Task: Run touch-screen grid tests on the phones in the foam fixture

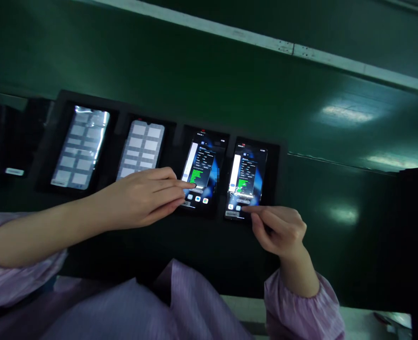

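Observation:
Several phones lie side by side in a black tray [283,156] on a green surface. My left hand [143,196] reaches across with its fingers stretched out, the index fingertip touching the lower screen of the third phone [200,172]. My right hand [277,229] points its index finger at the bottom of the fourth phone [247,177], with the other fingers curled in. Both of these screens show a dark window with green lines. The first phone [81,146] and the second phone [141,148] show pale grey grids.
The green surface [336,141] runs back to a pale strip [294,47] at the far edge. Dark equipment stands at the left [3,141] and at the right edge [417,212]. My pink sleeves and clothing [180,307] fill the foreground.

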`<move>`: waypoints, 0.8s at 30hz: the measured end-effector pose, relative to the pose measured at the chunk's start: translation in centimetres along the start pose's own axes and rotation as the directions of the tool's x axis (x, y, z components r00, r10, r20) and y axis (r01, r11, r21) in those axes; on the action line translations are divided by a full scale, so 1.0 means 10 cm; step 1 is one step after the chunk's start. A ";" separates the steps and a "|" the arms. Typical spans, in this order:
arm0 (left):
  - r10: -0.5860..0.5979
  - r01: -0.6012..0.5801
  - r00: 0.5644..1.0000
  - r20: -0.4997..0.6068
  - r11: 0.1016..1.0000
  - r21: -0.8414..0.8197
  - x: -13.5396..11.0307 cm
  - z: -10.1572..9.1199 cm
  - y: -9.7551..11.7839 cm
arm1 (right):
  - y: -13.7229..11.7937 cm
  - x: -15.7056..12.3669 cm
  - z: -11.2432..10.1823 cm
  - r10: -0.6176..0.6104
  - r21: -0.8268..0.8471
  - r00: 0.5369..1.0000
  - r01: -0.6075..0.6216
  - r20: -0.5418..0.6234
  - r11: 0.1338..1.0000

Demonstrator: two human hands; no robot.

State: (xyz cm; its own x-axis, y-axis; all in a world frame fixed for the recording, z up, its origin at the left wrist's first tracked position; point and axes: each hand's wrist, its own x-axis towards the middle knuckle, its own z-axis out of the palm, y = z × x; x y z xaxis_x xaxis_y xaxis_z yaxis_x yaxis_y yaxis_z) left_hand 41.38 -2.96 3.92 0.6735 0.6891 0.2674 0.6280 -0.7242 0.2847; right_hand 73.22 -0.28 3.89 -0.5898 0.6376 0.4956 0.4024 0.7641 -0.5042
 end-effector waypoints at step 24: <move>-0.230 0.127 0.915 -0.332 0.944 -0.303 0.09 0.30 -0.06 | -0.03 0.03 0.03 0.138 -0.199 0.987 -0.151 -0.078 0.968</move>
State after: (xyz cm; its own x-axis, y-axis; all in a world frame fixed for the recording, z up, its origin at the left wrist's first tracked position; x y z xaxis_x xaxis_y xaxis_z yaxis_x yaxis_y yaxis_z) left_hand 42.73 -1.99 1.24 0.3419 0.8049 0.4851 0.5608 -0.5890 0.5819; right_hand 72.75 -0.33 3.97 -0.4722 0.7429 0.4745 0.6185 0.6628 -0.4221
